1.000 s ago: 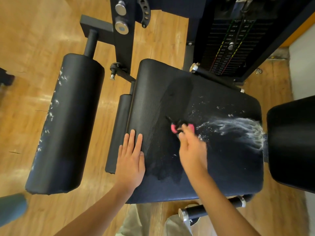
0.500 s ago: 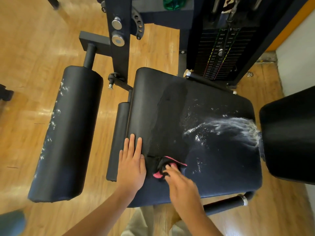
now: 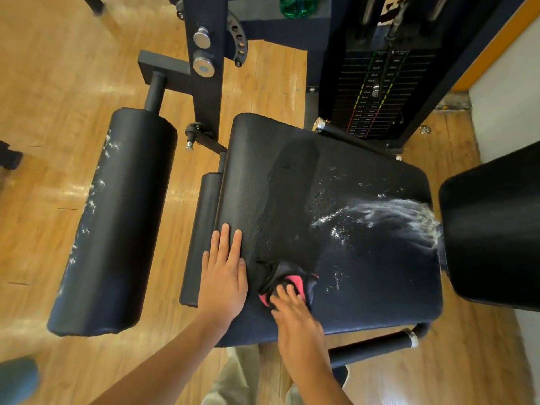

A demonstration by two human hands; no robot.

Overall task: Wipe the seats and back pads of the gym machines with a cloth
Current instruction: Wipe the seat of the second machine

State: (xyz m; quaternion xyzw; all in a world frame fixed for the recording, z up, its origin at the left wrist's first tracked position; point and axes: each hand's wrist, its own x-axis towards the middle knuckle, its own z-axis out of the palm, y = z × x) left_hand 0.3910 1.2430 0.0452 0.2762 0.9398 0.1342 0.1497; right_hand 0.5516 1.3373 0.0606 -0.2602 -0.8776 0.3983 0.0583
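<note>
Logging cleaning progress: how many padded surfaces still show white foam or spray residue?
2. The seat, with foam on its right half toward the back pad, and the large roller pad at left, flecked along its left edge. Other faces are hidden.

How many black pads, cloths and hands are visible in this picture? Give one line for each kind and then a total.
Black pads: 4 (seat, large roller, small roller, back pad)
Cloths: 1 (cloth, under the right hand)
Hands: 2 (the right one and the left hand)
Total: 7
</note>
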